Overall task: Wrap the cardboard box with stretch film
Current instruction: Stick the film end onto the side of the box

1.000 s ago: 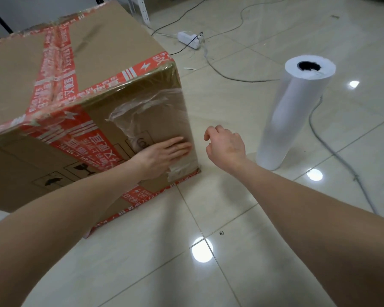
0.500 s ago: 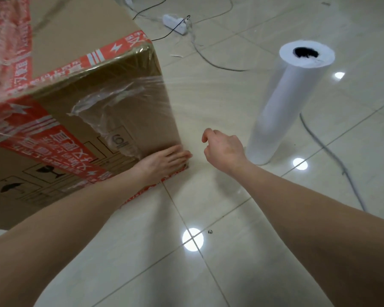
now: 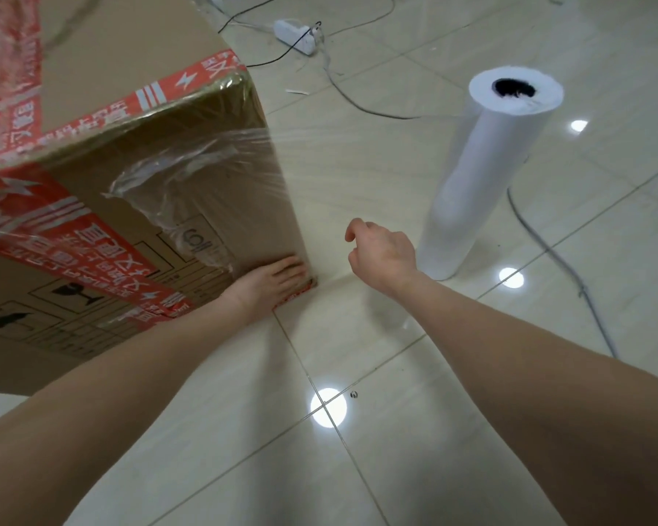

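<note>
A large cardboard box [image 3: 103, 119] with red printed tape stands on the floor at the left. Clear stretch film [image 3: 190, 184] clings, wrinkled, to its near side and stretches on as a faint sheet from the box's corner toward the white film roll [image 3: 483, 176], which stands upright on the floor at the right. My left hand [image 3: 270, 282] presses flat with straight fingers on the film at the box's lower right corner. My right hand [image 3: 382, 252] hovers between box and roll, fingers loosely curled, holding nothing that I can see.
The floor is glossy pale tile [image 3: 358, 449] with bright light reflections. A white power strip [image 3: 295, 32] lies at the back with cables, and a grey cable [image 3: 563, 260] runs past the roll on the right.
My left hand has slid down the box's side from mid-height to the bottom corner, smoothing the film. The right hand has stayed between box and roll.
</note>
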A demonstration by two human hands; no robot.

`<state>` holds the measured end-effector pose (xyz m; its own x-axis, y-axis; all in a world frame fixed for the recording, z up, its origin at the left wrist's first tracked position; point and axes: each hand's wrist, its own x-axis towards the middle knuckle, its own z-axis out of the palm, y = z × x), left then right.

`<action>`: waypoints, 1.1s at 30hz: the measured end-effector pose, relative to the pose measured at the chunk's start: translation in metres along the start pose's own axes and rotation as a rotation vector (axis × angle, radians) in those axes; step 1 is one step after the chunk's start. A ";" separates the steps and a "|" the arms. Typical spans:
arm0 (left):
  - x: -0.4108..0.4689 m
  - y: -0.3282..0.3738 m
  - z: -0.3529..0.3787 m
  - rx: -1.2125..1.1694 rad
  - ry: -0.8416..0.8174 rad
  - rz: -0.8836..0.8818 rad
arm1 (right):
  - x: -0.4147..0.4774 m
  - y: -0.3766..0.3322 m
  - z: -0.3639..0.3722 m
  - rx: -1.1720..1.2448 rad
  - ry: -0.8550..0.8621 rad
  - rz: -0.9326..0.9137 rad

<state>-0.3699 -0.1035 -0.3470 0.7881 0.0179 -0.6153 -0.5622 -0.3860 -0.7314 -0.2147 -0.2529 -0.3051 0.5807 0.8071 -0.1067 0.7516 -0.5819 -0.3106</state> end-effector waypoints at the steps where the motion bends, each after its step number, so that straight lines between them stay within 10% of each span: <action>1: -0.001 -0.005 -0.008 -0.122 0.058 -0.038 | -0.001 0.001 0.000 -0.009 -0.004 0.009; 10: 0.005 -0.083 -0.105 -0.543 0.376 -0.266 | -0.030 0.018 -0.039 -0.087 -0.002 0.112; 33: -0.054 -0.299 -0.280 -1.219 0.009 -0.436 | -0.056 0.050 -0.318 0.029 -0.160 0.284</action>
<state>-0.1743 -0.2470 -0.0129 0.8519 0.3496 -0.3901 0.3255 -0.9368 -0.1287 -0.1099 -0.3596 -0.0143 0.7078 0.6197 -0.3391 0.5561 -0.7848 -0.2735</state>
